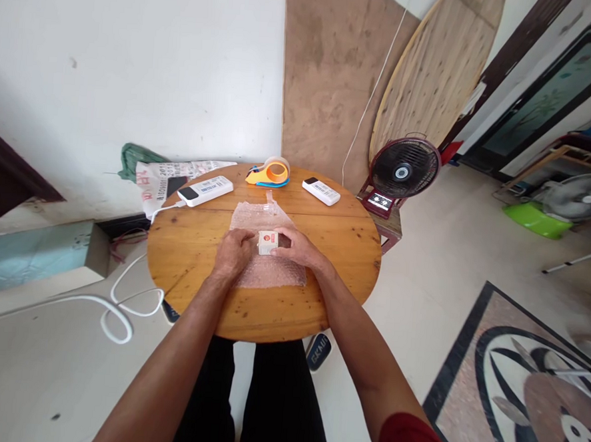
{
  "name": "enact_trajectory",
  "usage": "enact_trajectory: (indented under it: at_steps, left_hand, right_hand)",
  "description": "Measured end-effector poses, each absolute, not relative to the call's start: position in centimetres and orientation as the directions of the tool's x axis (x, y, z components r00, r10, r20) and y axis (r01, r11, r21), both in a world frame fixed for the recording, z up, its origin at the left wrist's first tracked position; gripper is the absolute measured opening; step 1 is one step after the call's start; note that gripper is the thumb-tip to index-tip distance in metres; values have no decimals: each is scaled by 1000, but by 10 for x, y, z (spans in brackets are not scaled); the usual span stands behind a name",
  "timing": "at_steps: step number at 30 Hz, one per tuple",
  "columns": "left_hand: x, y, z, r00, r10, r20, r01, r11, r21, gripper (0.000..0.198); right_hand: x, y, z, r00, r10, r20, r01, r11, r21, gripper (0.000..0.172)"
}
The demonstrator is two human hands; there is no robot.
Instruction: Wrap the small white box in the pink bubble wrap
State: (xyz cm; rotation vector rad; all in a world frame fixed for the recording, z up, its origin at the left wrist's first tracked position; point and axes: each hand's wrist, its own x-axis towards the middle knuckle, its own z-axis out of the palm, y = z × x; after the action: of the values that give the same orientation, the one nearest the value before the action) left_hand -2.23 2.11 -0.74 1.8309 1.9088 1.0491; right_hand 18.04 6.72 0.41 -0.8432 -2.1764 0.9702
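A small white box (267, 243) with a red-orange print stands on a sheet of bubble wrap (272, 273) spread on the round wooden table (193, 255). Thumb and fingers of my right hand (298, 246) grip the box from its right side. Close against the left side of the box is my left hand (234, 249), its fingers curled in. Whatever those fingers hold, if anything, is hidden. A short piece of clear tape (269, 197) shows at the wrap's far edge.
An orange and blue tape dispenser (269, 173) sits at the table's far edge. White devices lie on either side, one at left (207, 191) with a white cable (115, 303), one at right (321, 190). A dark fan (403, 173) stands right of the table.
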Motion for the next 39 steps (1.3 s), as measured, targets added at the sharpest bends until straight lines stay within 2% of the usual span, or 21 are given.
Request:
enact_trajectory:
  at_steps: [7,11,14,16,20,25,31,35,39]
  left_hand:
    - [-21,21,-2,-142,953,266,764,-65,642,36]
    - [-20,10,16,-102,931,352,859,-96,503,38]
    - [-18,-16,29,13,911,412,898,-192,396,35]
    - [-15,-41,34,156,916,370,903,-284,323,30]
    - [-8,-84,39,288,928,238,928,-331,170,20]
    - [1,-89,42,327,926,189,938,-343,56,16]
    - [10,-75,32,354,911,213,935,-346,-77,23]
    - [8,-73,29,351,896,274,933,-360,-18,21]
    - [3,-61,42,243,904,353,945,-302,123,19]
  right_hand:
    - [181,67,6,-624,727,286,282,551,-785,46]
    - [182,69,4,-630,721,287,256,542,-800,53]
    - [183,70,3,-618,732,288,245,527,-814,61]
    - [183,69,4,-606,747,274,250,506,-826,60]
    - [183,66,11,-617,754,224,248,456,-855,53]
    - [182,62,17,-619,760,197,270,442,-856,52]
    - [179,61,12,-577,771,268,331,521,-787,49]
    - [177,61,11,-569,769,291,320,533,-783,44]
    - [179,60,17,-510,830,227,275,407,-871,39]
